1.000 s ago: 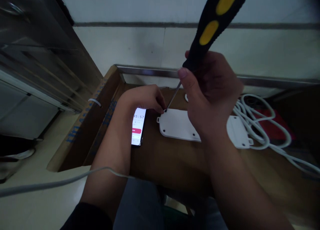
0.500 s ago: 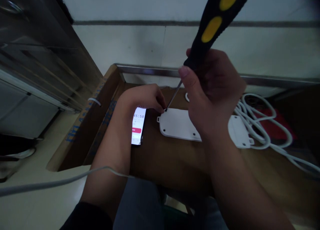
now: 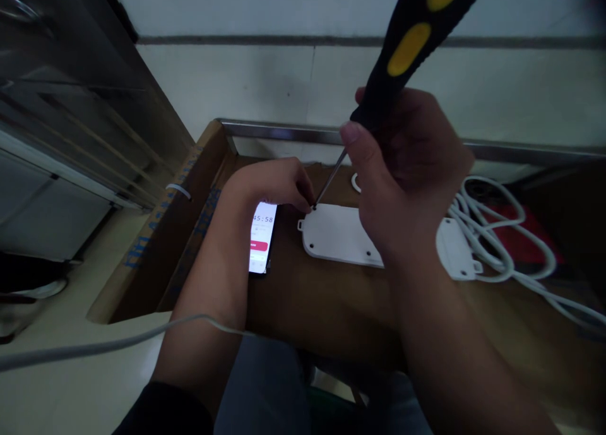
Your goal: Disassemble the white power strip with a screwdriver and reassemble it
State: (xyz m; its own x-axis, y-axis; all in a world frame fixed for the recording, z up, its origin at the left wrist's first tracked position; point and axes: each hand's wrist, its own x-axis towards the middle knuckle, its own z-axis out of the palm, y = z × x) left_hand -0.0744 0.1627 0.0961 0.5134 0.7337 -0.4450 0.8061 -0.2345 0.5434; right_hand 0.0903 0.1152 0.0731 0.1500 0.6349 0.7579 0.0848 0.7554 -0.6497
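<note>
My right hand (image 3: 409,157) is closed around a black-and-yellow screwdriver (image 3: 395,62), held at a slant with the handle up to the right. Its thin shaft runs down to a screw hole at the upper left corner of a white power strip (image 3: 336,233), which lies face down with several dark screw holes showing. At that same corner my left hand (image 3: 288,185) has its fingers drawn together in a pinch beside the screwdriver tip; what they hold, if anything, is too small to make out. My right hand and forearm hide the middle of the strip.
A lit phone (image 3: 261,245) lies beneath my left wrist. Coiled white cable (image 3: 509,245) and a red object (image 3: 525,239) are at the right. The cardboard surface (image 3: 322,302) has an upright flap (image 3: 156,233) at left, with a metal rail (image 3: 293,132) behind.
My right hand and the screwdriver handle have shifted slightly to the right, while the tip stays at the strip's corner. My left hand has hardly moved.
</note>
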